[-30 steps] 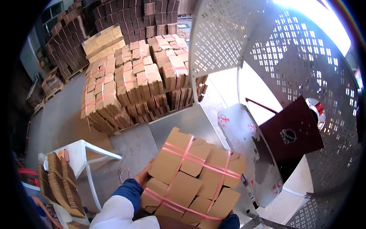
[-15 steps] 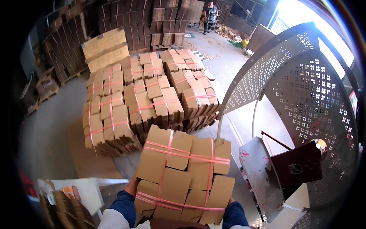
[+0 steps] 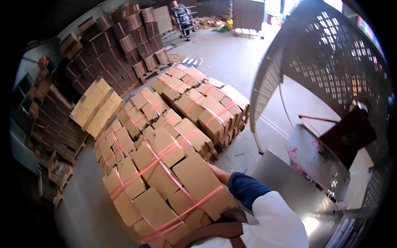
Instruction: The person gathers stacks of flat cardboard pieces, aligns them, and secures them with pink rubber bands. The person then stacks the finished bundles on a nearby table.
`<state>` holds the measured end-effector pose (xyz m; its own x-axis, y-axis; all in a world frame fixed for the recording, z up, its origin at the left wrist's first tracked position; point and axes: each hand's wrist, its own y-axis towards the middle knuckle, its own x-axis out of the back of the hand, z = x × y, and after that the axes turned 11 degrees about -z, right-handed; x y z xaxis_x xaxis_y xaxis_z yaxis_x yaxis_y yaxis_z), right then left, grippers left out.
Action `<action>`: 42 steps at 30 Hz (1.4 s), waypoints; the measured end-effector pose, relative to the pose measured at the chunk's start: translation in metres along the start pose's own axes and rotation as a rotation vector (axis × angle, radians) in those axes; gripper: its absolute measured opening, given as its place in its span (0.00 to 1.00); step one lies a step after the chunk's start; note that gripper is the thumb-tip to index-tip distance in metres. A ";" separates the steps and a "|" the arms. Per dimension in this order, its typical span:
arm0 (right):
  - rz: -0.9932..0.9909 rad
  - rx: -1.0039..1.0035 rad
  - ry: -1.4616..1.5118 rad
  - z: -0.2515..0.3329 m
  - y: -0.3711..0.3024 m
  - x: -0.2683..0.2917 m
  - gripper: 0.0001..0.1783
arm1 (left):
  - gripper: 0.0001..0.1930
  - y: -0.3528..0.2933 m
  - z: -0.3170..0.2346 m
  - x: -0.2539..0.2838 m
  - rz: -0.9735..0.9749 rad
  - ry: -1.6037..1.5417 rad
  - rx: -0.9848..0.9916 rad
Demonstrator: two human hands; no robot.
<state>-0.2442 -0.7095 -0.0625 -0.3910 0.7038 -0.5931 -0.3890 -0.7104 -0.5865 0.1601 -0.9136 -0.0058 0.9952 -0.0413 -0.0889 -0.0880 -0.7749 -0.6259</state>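
A bundle of flat brown cardboard blanks (image 3: 165,190), tied with pink straps, fills the lower middle of the view, held up close to my body. My right hand (image 3: 216,171) grips its right edge from behind; only the wrist and a blue cuff under a white sleeve show. My left hand is hidden behind or below the bundle. Just beyond the bundle lie stacks of similar strapped bundles (image 3: 194,107) on the floor.
A curved perforated metal guard (image 3: 331,62) and a steel machine table (image 3: 289,182) with a dark red plate (image 3: 347,132) stand at the right. Tall dark stacks of cardboard (image 3: 120,45) line the back left. A person (image 3: 180,12) stands far off.
The view has swung left, away from the machine table. The bundle has moved with me toward the stacked bundles on the floor and now tilts to the left.
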 end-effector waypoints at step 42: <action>-0.047 0.202 -0.416 0.729 0.497 0.002 0.33 | 0.35 0.443 -0.127 -0.681 0.230 -0.036 -0.128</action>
<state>-1.0468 -1.0601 0.0472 -0.6542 0.7055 -0.2726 -0.5528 -0.6919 -0.4644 -0.5515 -1.3089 -0.1246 0.9473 -0.2045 -0.2468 -0.3032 -0.8212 -0.4834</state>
